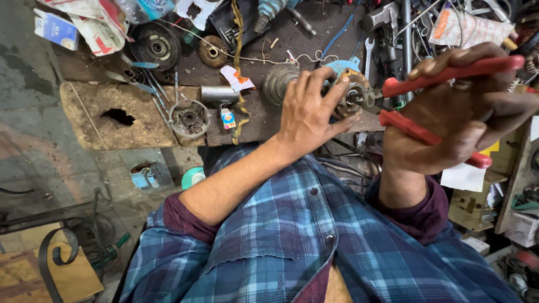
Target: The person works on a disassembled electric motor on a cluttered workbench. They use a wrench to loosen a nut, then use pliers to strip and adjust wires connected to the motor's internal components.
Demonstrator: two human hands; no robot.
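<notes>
My left hand grips a round metal motor part with a blue housing piece behind it, held at the edge of the cluttered workbench. My right hand squeezes red-handled pliers, whose jaws bite on the centre of that part. A ribbed metal cylinder sits just left of my left hand. My forearms in rolled plaid sleeves reach in from below.
The worn wooden bench has a hole at its left. On it lie a gear, a round pulley, a bearing plate, a metal tube, a spanner, wires and packets. A small can stands on the floor below.
</notes>
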